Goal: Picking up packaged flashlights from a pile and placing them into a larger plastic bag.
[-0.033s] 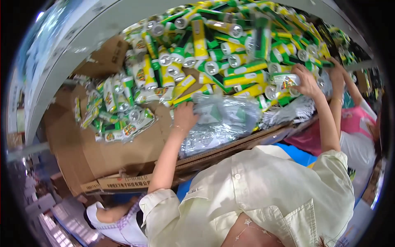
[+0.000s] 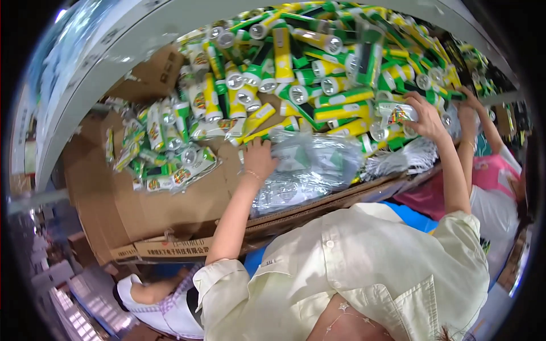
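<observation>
My right hand (image 2: 427, 118) is closed round one end of a bagged flashlight (image 2: 395, 113), white with a coloured print, above the near right side of a heap of flashlights. My left hand (image 2: 260, 159) rests with its fingers stretched forward, at the left edge of a stack of clear plastic bags (image 2: 310, 165). Its fingertips lie close to a yellow and green flashlight (image 2: 270, 132); whether they touch it I cannot tell. The green and yellow flashlights (image 2: 341, 105) with clear round lenses lie jumbled across the far side.
Bagged flashlights (image 2: 170, 150) lie in a pile on brown cardboard (image 2: 159, 207) at the left. White cords (image 2: 401, 156) are bundled beside the plastic bags. At the right a co-worker's hand (image 2: 467, 116) reaches into the heap; another person (image 2: 162, 301) is at the lower left.
The whole view has shifted slightly, so the heap appears a little farther right. Both hands keep their places, and my right hand still holds the bagged flashlight.
</observation>
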Demonstrator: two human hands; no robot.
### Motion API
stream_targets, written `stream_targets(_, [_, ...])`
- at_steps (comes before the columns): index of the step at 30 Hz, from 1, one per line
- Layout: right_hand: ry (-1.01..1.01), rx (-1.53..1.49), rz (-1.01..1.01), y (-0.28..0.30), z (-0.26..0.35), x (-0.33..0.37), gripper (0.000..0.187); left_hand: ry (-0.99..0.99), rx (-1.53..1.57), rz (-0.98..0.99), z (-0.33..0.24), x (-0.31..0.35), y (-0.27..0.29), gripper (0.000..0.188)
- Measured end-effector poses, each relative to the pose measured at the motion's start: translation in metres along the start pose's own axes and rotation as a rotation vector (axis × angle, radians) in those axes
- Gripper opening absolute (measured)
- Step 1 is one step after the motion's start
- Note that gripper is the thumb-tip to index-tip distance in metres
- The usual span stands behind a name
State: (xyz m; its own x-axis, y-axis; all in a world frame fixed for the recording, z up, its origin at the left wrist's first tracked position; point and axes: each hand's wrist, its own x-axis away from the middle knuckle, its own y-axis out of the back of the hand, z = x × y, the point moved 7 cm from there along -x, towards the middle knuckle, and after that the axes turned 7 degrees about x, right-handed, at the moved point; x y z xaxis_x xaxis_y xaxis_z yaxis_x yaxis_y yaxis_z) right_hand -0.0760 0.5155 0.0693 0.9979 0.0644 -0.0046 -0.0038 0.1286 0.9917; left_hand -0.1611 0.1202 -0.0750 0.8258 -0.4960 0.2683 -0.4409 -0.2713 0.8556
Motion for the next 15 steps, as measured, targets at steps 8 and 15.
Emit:
stream_targets(8, [-0.015, -0.472, 0.243, -0.038, 0.202, -0.135, 0.063, -0.079, 0.229, -0.264, -0.015, 0.012, -0.009, 0.011])
stream_targets(15, [0.296, -0.743, 0.405, -0.099, 0.448, -0.226, 0.086, -0.046, 0.149, -0.429, 0.010, 0.021, -0.010, 0.036])
